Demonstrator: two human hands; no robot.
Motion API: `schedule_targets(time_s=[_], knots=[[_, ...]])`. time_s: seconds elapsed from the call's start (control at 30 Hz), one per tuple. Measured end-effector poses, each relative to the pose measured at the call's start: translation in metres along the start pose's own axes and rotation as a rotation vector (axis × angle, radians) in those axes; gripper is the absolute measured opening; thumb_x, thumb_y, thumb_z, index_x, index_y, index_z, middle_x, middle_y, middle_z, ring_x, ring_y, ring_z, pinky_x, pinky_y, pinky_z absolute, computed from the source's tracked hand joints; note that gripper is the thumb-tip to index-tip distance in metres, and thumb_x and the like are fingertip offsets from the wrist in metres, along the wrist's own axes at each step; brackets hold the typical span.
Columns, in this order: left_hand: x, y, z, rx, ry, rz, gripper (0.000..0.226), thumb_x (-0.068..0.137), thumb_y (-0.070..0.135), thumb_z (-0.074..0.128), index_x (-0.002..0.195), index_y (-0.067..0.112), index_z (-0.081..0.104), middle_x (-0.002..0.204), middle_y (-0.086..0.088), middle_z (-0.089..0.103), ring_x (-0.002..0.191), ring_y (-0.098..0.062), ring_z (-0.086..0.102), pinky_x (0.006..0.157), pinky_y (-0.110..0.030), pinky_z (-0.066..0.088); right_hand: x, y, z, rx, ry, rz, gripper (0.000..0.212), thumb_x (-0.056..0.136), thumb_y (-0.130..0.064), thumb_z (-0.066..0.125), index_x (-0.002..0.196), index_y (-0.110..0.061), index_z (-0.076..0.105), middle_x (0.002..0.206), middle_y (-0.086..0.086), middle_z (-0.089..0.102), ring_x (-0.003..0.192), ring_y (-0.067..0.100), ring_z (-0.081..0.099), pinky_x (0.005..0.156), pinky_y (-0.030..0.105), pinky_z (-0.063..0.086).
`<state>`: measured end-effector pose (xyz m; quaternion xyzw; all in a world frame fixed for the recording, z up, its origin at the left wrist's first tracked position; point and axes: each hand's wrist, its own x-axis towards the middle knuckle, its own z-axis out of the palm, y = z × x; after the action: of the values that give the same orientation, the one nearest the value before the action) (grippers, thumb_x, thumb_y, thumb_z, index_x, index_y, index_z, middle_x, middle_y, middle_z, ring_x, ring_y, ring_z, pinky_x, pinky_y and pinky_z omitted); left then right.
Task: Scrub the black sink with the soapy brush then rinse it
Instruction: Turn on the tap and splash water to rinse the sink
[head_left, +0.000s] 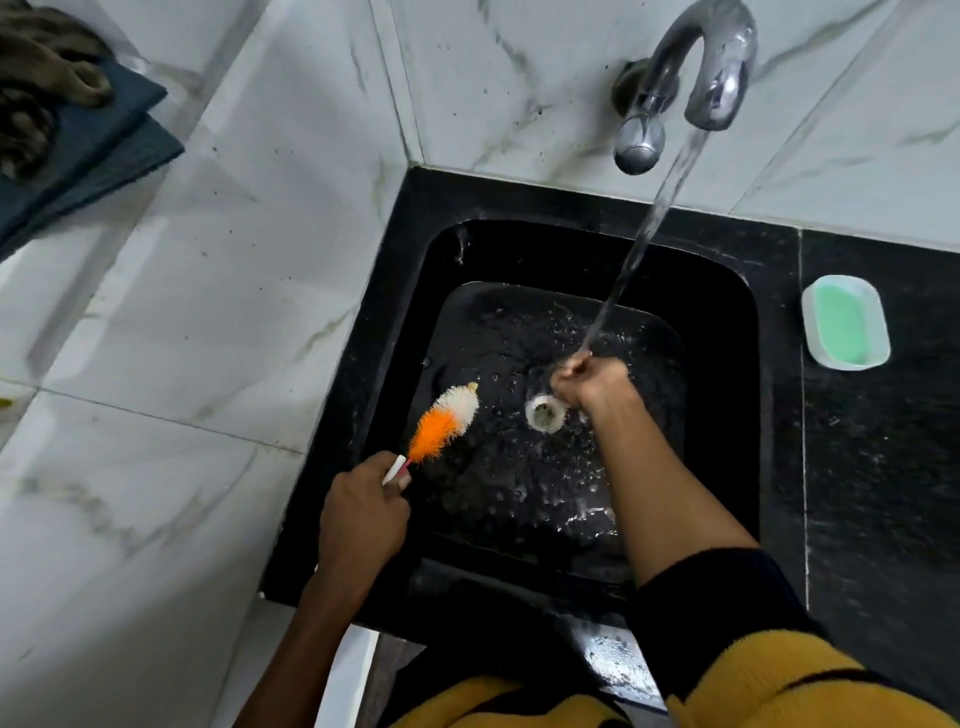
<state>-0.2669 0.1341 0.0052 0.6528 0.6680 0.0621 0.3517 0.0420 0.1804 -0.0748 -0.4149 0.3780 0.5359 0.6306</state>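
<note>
Left hand (363, 512): fingers are curled tight around the white-and-red handle of the brush (441, 426), a closed fist grip, with the thumb laid along the handle. The brush is held tilted, its orange and white bristle head pointing up and to the right, over the left inner wall of the black sink (717, 415). Whether the bristle tip touches the basin cannot be told.

Right hand (587, 382): fingers are loosely bunched together, nothing is seen to be held. The hand is placed inside the basin, directly under the water stream (644, 244), which lands on the fingertips. It sits just beside and partly over the white drain ring (543, 413).

The basin floor is wet, with droplets and a thin sheet of water across it. The stream is delivered from a chrome tap (696, 67) mounted on the marble-pattern wall behind the sink. On the black counter to the right, well apart from the hands, a white dish with green soap (844, 322) is noted.
</note>
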Motion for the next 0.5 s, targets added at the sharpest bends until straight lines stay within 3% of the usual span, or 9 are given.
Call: schedule_targets(time_s=[0.07,0.1,0.13,0.17,0.23,0.33,0.43,0.5], knots=[[0.000,0.000,-0.001,0.002,-0.006,0.001,0.020,0.087,0.005,0.059,0.071,0.018,0.059,0.059,-0.006,0.062,0.056,-0.026,0.061,0.056,-0.041,0.052,-0.002,-0.017,0.009,0.124,-0.065,-0.091,0.042,0.102,-0.022,0.020,0.118,-0.008,0.056,0.086,0.005,0.062,0.073,0.017,0.061,0.087,0.025,0.050],[0.000,0.000,-0.002,0.006,-0.008,0.000,0.020,0.086,0.004,0.059,0.072,0.019,0.060,0.059,-0.006,0.062,0.057,-0.027,0.061,0.055,-0.041,0.051,-0.005,-0.030,0.014,0.223,-0.114,-0.169,0.045,0.103,-0.022,0.021,0.132,-0.010,0.053,0.105,0.004,0.066,0.095,0.018,0.066,0.101,0.029,0.046],[0.000,-0.001,-0.002,0.008,-0.007,0.000,0.020,0.085,0.005,0.060,0.072,0.019,0.060,0.060,-0.006,0.062,0.057,-0.028,0.061,0.056,-0.041,0.051,-0.007,-0.044,0.017,0.301,-0.149,-0.254,0.045,0.104,-0.020,0.022,0.136,-0.011,0.051,0.120,0.005,0.064,0.111,0.020,0.063,0.104,0.031,0.045],[0.000,-0.001,-0.002,0.016,-0.001,-0.004,0.019,0.085,0.005,0.061,0.072,0.020,0.060,0.060,-0.006,0.061,0.058,-0.029,0.061,0.056,-0.042,0.051,-0.013,-0.057,0.018,0.353,-0.147,-0.311,0.044,0.104,-0.017,0.023,0.131,-0.005,0.055,0.122,0.013,0.065,0.113,0.027,0.063,0.097,0.035,0.051],[0.000,-0.003,-0.001,0.037,0.009,-0.015,0.018,0.083,0.006,0.063,0.072,0.021,0.061,0.059,-0.005,0.061,0.058,-0.029,0.061,0.056,-0.043,0.053,-0.020,-0.075,0.012,0.400,-0.142,-0.336,0.046,0.104,-0.017,0.024,0.110,0.006,0.063,0.103,0.023,0.069,0.093,0.034,0.070,0.075,0.039,0.060],[0.000,-0.001,0.003,0.023,-0.008,-0.024,0.019,0.083,0.006,0.062,0.074,0.022,0.064,0.057,-0.003,0.062,0.058,-0.025,0.062,0.058,-0.042,0.055,-0.024,-0.072,-0.008,0.361,-0.064,-0.341,0.044,0.101,-0.019,0.022,0.072,-0.006,0.053,0.068,0.008,0.057,0.056,0.022,0.057,0.056,0.028,0.052],[-0.001,0.004,0.006,0.029,-0.024,-0.010,0.019,0.087,0.008,0.063,0.074,0.021,0.064,0.057,-0.003,0.063,0.057,-0.023,0.063,0.059,-0.041,0.055,-0.015,-0.042,-0.021,0.067,-0.007,-0.231,0.044,0.098,-0.014,0.021,0.068,-0.005,0.053,0.059,0.009,0.057,0.049,0.022,0.056,0.051,0.027,0.055],[0.000,0.009,0.007,0.037,-0.027,-0.005,0.018,0.086,0.007,0.063,0.074,0.021,0.064,0.057,-0.003,0.063,0.057,-0.023,0.063,0.058,-0.042,0.056,-0.011,-0.018,-0.023,-0.132,-0.012,-0.114,0.038,0.098,-0.011,0.024,0.074,-0.003,0.053,0.057,0.008,0.052,0.047,0.018,0.050,0.045,0.025,0.047]])
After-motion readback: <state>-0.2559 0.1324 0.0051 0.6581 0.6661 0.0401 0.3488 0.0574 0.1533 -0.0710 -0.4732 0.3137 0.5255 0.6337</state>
